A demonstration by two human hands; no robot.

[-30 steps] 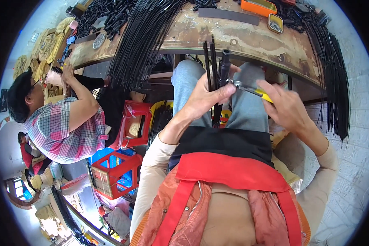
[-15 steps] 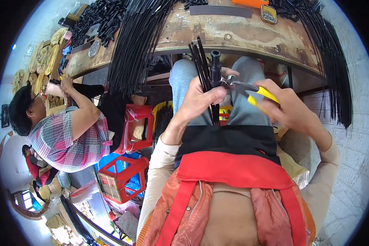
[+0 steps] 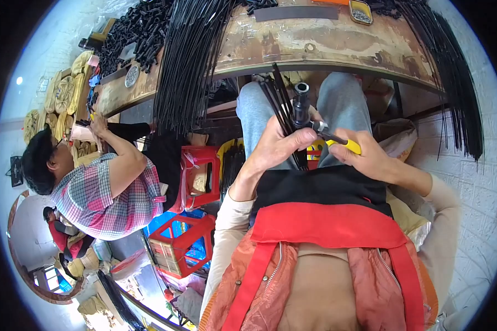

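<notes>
The grip of the left hand (image 3: pixel 276 146) is clamped around a bundle of thin black rods (image 3: pixel 281 107) and a black tube piece (image 3: pixel 301 105) that stands upright with its open round end toward the camera. The grip of the right hand (image 3: pixel 364 157) is closed on a yellow-handled tool (image 3: pixel 342 144), whose dark metal tip reaches left and meets the black tube piece just above the left thumb. Both hands and their things sit over the person's lap, below the near edge of the worn wooden tabletop (image 3: pixel 326 41), not on it. Long black rods (image 3: pixel 188 60) hang in a thick sheaf over that near edge toward the tabletop's left side, and more (image 3: pixel 453 83) droop over its right end. At the left, a co-worker in a plaid shirt (image 3: pixel 102 190) sits beside red plastic stools (image 3: pixel 179 243).
</notes>
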